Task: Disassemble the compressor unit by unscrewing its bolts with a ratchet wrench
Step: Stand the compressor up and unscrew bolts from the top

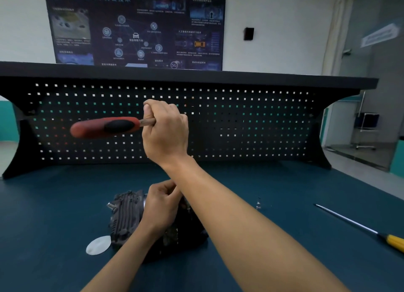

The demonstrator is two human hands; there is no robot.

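The dark finned compressor unit [126, 217] sits on the blue-green bench mat near the front centre. My left hand [160, 206] rests on top of it with curled fingers; what they pinch is hidden behind my right forearm. Raised high above the bench, my right hand [165, 129] grips the metal shaft of the ratchet wrench [105, 127]. Its red-and-black handle sticks out to the left and is blurred. The wrench head is hidden inside my fist.
A white round disc [98, 245] lies left of the compressor. A small bolt [258, 203] stands to its right. A yellow-handled screwdriver [358, 226] lies at the right edge. A black pegboard [240, 121] backs the bench.
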